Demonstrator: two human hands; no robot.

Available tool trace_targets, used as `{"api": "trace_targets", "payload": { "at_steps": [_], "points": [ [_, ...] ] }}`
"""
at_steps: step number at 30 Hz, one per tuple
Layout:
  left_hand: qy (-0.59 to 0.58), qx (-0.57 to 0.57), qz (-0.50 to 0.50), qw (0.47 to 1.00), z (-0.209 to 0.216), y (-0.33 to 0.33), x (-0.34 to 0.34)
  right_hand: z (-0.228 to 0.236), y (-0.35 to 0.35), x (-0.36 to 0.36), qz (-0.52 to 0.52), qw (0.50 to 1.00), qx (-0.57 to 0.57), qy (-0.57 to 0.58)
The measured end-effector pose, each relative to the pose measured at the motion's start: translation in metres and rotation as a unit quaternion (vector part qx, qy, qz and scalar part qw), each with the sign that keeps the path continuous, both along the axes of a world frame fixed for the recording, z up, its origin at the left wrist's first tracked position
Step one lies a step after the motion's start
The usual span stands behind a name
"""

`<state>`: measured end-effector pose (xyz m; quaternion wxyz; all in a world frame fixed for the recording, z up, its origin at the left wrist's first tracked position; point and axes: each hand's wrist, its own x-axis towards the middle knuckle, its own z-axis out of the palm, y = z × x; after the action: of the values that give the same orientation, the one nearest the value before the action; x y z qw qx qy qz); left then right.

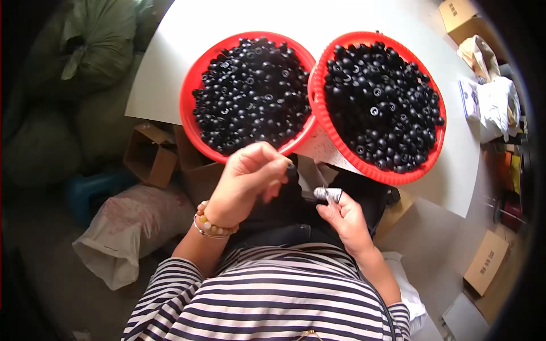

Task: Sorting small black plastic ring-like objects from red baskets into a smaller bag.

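My left hand is closed in a pinch at the near edge of the left red basin. A small black part shows at its fingertips. Lower and to the right, my right hand is closed, thumb against the index finger. A silver-white wrap or cap covers that fingertip, with a thin sliver beside it that I cannot identify. Small round black parts with holes fill the left red basin. Similar black pieces heap in the right red basin, which is tilted and overlaps the left one's rim.
Both basins rest on a white table. Open cardboard boxes and a stained white sack are at left, with large dark green sacks behind. A white bag and a brown carton lie at right.
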<state>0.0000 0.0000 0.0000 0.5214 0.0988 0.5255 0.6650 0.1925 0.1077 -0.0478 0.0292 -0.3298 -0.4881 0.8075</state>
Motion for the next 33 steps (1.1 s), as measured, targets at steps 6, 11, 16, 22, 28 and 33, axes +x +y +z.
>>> {"api": "trace_targets", "payload": {
  "at_steps": [6, 11, 16, 22, 28, 33],
  "points": [
    [0.249, -0.037, 0.162, 0.954, 0.004, -0.016, -0.052, -0.018, -0.009, 0.006, 0.016, 0.998, -0.031, -0.044],
    [0.246, -0.049, 0.204, 0.946, 0.001, -0.013, -0.057, -0.017, -0.005, 0.008, -0.005, 0.998, -0.039, -0.053],
    [0.240, -0.028, 0.182, 0.953, 0.000, -0.014, -0.055, -0.021, -0.005, 0.009, -0.007, 0.998, -0.044, -0.043],
    [0.328, -0.013, 0.135, 0.935, 0.009, 0.013, -0.026, -0.030, -0.004, 0.008, 0.008, 0.999, 0.004, -0.037],
    [0.627, 0.029, 0.021, 0.778, 0.023, 0.061, -0.010, -0.025, -0.002, 0.008, 0.026, 0.998, 0.022, -0.043],
    [0.727, 0.055, 0.008, 0.684, 0.033, 0.102, -0.003, -0.036, -0.001, 0.012, 0.027, 0.998, 0.021, -0.046]
  ]
}}
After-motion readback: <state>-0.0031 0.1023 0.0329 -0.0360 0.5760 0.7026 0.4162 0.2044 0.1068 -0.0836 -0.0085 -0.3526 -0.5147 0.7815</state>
